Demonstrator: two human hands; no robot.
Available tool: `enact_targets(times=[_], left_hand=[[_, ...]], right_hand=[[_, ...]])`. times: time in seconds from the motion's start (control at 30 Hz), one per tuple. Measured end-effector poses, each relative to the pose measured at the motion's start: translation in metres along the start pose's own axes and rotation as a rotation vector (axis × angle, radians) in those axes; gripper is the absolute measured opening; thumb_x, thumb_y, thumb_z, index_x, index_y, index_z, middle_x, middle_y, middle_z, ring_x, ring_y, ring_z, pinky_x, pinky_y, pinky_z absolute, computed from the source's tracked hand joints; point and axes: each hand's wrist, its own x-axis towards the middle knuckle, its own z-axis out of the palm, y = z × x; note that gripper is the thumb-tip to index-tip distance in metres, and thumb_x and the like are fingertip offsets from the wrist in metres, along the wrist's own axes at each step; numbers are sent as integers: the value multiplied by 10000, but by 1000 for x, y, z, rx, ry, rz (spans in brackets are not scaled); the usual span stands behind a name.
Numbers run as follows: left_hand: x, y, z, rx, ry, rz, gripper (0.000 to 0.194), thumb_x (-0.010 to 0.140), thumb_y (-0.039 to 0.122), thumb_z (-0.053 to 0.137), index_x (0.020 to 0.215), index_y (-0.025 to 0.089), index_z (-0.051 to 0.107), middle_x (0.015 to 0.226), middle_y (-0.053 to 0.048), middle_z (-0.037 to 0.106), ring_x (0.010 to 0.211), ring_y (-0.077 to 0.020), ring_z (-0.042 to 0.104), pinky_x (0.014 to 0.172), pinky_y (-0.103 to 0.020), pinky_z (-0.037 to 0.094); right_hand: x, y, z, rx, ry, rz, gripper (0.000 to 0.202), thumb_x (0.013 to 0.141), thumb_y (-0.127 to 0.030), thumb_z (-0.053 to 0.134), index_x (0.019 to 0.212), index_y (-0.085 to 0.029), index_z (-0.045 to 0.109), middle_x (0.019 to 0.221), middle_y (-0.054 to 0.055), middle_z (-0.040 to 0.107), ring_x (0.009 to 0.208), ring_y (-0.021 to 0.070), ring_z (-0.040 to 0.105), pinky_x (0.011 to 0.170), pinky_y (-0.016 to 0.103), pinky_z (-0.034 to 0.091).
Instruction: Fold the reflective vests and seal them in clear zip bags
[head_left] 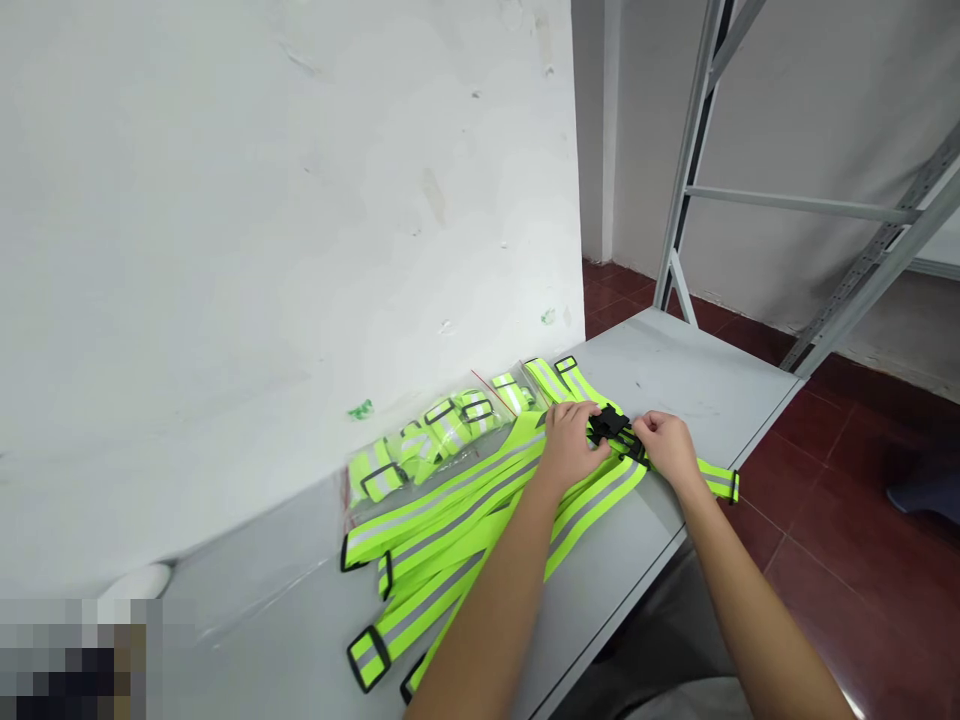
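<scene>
Several neon yellow-green straps (442,519) with grey reflective stripes and black slider buckles lie spread over the grey table. At their right end is a black plastic buckle (609,421). My left hand (573,446) is at the buckle's left side, thumb and fingers curled around its edge. On the other side, my right hand (666,442) pinches at black hardware beside the buckle; what exactly is between its fingertips is too small to tell. One strap end (718,480) passes under my right wrist toward the table's front edge.
Clear plastic bags (431,442) with rolled yellow-green straps lie along the white wall (300,220). The grey table (645,350) ends near a metal shelf frame (802,203) at the right. Red floor tiles (832,500) lie beyond. A white rounded object (139,583) is at the lower left.
</scene>
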Motion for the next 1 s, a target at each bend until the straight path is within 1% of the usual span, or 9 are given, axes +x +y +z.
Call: enact_targets(times=[0.13,0.3,0.47,0.57,0.67,0.73,0.83,0.9,1.0], left_hand=[[1,0,1,25,8,20,371,704,221,626,1066,236,548,1147,-44,638,1100,-272,505,1032,-461,330],[2,-1,3,45,39,40,302,763,212,614,1058,230,549,1173,-44,639,1112,-270,507,1064,-489,295],[2,2,6,100,126,31,211,794,145,593,982,233,560,1127,-23,667,1105,-249,519,1107,-520,233],[2,5,6,166,183,43,193,773,96,590,908,232,570,1090,-18,681,1090,-251,531,1115,-540,210],[1,7,6,214,236,72,177,770,71,578,848,230,572,1063,-12,689,1058,-246,550,1121,-550,196],[0,8,6,228,272,80,176,771,59,572,814,230,574,1039,-6,692,1017,-231,568,1133,-555,172],[-1,10,6,244,319,90,181,772,55,574,775,235,587,983,3,693,958,-213,583,1148,-566,127],[-2,11,7,262,346,106,177,774,62,585,757,238,598,944,9,691,921,-206,588,1148,-571,124],[-1,13,8,274,380,168,181,812,88,576,711,237,598,863,31,689,822,-174,590,1150,-555,149]], right_hand=[[0,-1,1,38,-2,6,291,749,-365,485,518,-214,393,480,-67,342,499,105,319,486,237,256],[0,-4,1,54,37,32,288,761,-373,491,531,-211,427,477,-61,395,503,111,347,503,241,268],[1,-6,1,95,102,77,299,789,-427,488,582,-212,476,486,-46,463,499,126,382,518,252,285],[-1,-9,1,148,147,116,237,776,-432,520,688,-212,510,483,-52,498,467,130,389,507,252,296],[-5,-17,3,220,199,154,189,752,-372,544,845,-213,500,477,-76,508,419,123,376,481,241,302],[-7,-21,5,266,238,172,186,735,-310,535,883,-214,479,473,-88,496,408,118,376,472,231,306],[-7,-24,6,323,284,192,184,696,-235,508,874,-212,466,460,-102,454,396,106,357,451,219,292],[-5,-22,6,349,299,204,184,674,-210,496,854,-211,462,453,-109,425,386,97,330,431,214,266],[-2,-16,5,368,272,213,155,651,-199,500,800,-215,460,436,-112,402,374,86,294,408,212,227]])
